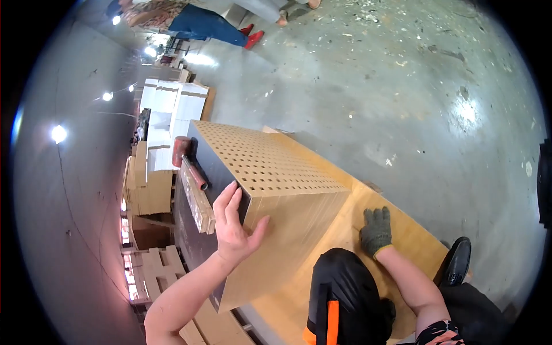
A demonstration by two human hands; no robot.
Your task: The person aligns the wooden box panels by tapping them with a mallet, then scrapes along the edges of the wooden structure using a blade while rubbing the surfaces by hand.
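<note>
My left hand (234,227) is bare and lies over the corner of a tall tan stack (282,236). Its fingers are stretched across the dark top surface (210,155), with the thumb apart on the side. Rows of small square holes cover another side of this stack. My right hand (377,230) wears a grey glove and rests with fingers extended on a yellowish wooden board (411,236) at the stack's foot. On the dark top lies a mallet (181,150) with a reddish head, beside some pale wooden strips (197,198).
The view is turned sideways. My knee (348,282) in black cloth and a black shoe (458,261) are close to the board. White stacked panels (175,112) and cardboard-coloured stacks (149,184) stand beyond. A person in blue trousers (207,24) is farther off on the littered concrete floor (368,86).
</note>
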